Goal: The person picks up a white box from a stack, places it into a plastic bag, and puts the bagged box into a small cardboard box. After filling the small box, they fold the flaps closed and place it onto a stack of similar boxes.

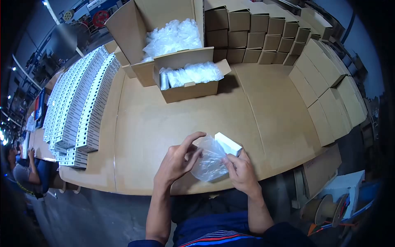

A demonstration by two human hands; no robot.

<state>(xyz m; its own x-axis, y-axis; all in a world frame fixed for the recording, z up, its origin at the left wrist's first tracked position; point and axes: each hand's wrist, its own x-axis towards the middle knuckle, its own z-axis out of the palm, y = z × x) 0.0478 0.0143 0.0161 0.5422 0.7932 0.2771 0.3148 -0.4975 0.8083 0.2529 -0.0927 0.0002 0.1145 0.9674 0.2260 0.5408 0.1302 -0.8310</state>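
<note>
A clear plastic bag [208, 164] hangs crumpled between my hands, above the front part of the cardboard-covered table. In my right hand [240, 168] is a small white box [227, 144], with the bag's edge pinched between thumb and fingers in front of it. My left hand [180, 158] is at the bag's left side, its fingers curved and apart, the fingertips right at the plastic. Behind them stands an open brown carton [191, 94] holding bagged items in a row, with a white box edge showing at its left end.
A larger open carton [125, 35] full of clear plastic bags stands at the back. Long stacks of white boxes [76, 103] line the left side. Brown cartons [257, 35] are piled at the back right, more cartons [325, 90] at the right edge. A person [29, 173] sits far left.
</note>
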